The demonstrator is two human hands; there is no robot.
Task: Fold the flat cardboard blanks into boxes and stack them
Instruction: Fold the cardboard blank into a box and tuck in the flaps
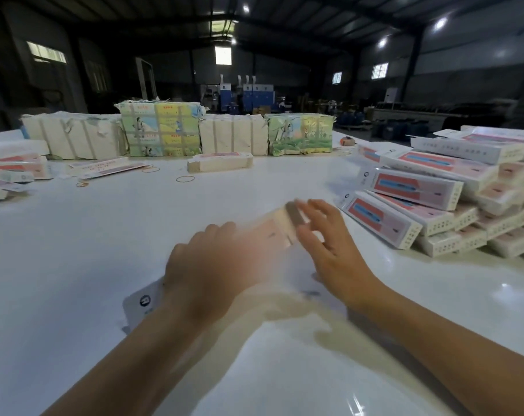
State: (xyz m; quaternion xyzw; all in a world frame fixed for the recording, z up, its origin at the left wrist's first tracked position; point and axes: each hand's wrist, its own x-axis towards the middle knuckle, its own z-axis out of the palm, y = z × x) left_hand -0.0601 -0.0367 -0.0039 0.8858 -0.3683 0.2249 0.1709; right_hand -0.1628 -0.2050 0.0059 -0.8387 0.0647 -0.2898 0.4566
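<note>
Both hands fold one box on the white bench [104, 241].
Left hand [203, 265] holds the blurry pink-and-white cardboard box [272, 232]; right hand [326, 235], fingers spread, should press its end flap flat.

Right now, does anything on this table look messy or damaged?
Yes. The wrapped bundles along the far edge have torn, ragged paper at their corners. Loose rubber bands lie scattered on the white table, and the folded boxes at right sit askew.
</note>
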